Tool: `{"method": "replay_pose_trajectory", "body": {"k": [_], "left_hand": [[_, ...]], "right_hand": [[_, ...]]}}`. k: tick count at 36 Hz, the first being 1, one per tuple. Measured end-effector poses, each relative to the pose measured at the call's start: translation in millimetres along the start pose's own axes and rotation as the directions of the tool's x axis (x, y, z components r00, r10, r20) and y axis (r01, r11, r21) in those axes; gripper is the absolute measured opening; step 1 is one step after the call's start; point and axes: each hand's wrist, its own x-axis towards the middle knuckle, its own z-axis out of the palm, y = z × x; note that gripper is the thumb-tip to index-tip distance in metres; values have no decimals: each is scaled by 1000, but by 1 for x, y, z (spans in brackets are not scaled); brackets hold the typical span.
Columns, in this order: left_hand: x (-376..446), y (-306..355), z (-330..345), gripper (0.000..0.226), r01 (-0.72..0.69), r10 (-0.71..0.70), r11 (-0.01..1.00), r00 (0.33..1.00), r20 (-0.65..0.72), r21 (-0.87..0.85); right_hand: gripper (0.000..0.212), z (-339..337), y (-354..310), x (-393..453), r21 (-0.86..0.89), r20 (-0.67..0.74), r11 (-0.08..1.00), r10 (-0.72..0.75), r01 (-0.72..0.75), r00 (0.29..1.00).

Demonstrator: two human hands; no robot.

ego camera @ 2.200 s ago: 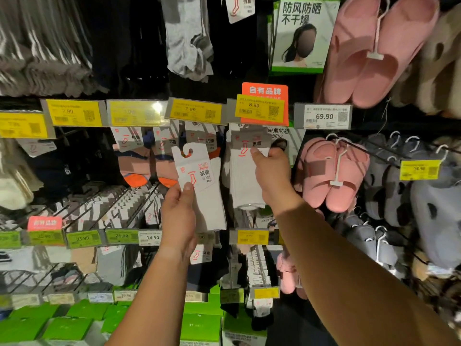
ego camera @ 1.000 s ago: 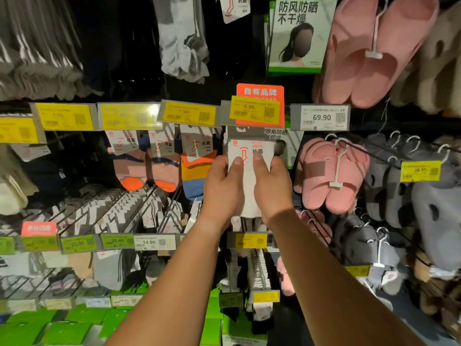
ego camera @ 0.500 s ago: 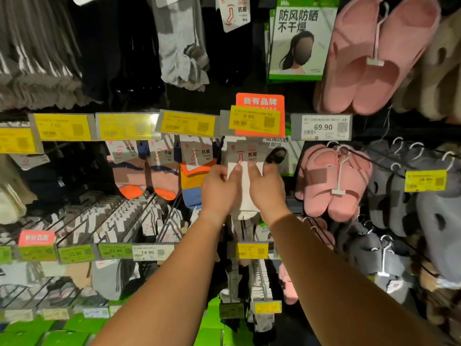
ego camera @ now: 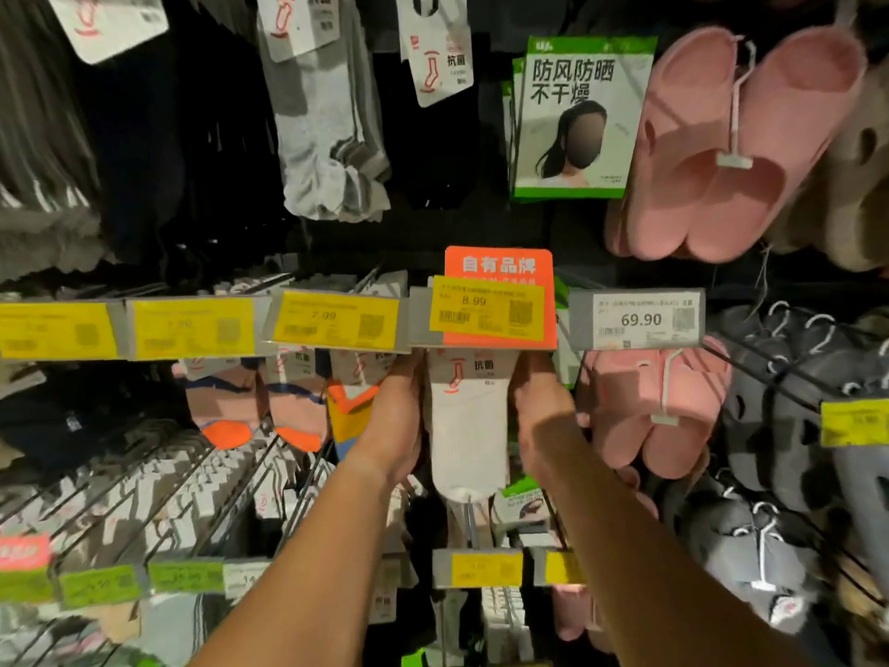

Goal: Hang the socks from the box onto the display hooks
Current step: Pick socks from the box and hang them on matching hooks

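White socks [ego camera: 469, 426] between left hand [ego camera: 399, 416] and right hand [ego camera: 539, 411] fingers.

price tag [ego camera: 487, 314] overhanging white socks [ego camera: 469, 426], slippers [ego camera: 644, 406] beside

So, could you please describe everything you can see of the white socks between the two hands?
The white socks hang upright under the yellow 8.99 price tag, which hides their top and the hook. A white card header with a red sock outline and dark print sits above soft, finely ribbed knit fabric that ends in a rounded toe. The left hand and right hand flank them, touching the sides; whether the fingers curl behind cannot be seen.
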Motion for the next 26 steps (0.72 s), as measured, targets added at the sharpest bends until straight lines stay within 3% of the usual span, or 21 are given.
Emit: {"method": "replay_pose_trajectory", "body": {"k": [3, 5, 8, 10, 14, 18, 21, 23, 26], "left_hand": [[14, -2, -3, 54, 6, -7, 1000, 1000, -19, -17], [26, -5, -1, 56, 38, -38, 999, 999, -21, -2], [42, -16, -2, 46, 110, -110, 993, 994, -7, 30], [47, -21, -3, 33, 115, -115, 993, 993, -1, 23], [59, -29, -11, 24, 97, -98, 995, 992, -80, -26], [61, -18, -2, 41, 174, -168, 981, 983, -74, 81], [59, -14, -1, 43, 168, -163, 984, 984, -70, 64], [69, -32, -9, 47, 163, -160, 986, 983, -85, 33], [54, -29, -4, 52, 113, -116, 993, 990, -76, -39]], "right_hand": [[38, -11, -9, 18, 5, -6, 1000, 10, -10, 1000], [37, -2, -12, 20, -4, 97, 998, 61, -61, 993], [37, 13, -10, 18, -54, 163, 998, -11, 20, 986], [38, 13, -12, 17, 141, 311, 990, -40, -4, 949], [41, 9, -25, 12, 244, 497, 968, -176, 58, 850], [62, 18, -14, 44, 147, 298, 989, -76, 33, 951], [49, 17, -21, 41, 36, 372, 998, -58, 48, 926], [57, 14, -21, 35, 38, 335, 998, -68, 59, 940], [21, 5, -5, 29, 188, 389, 982, -52, -24, 920]]}}
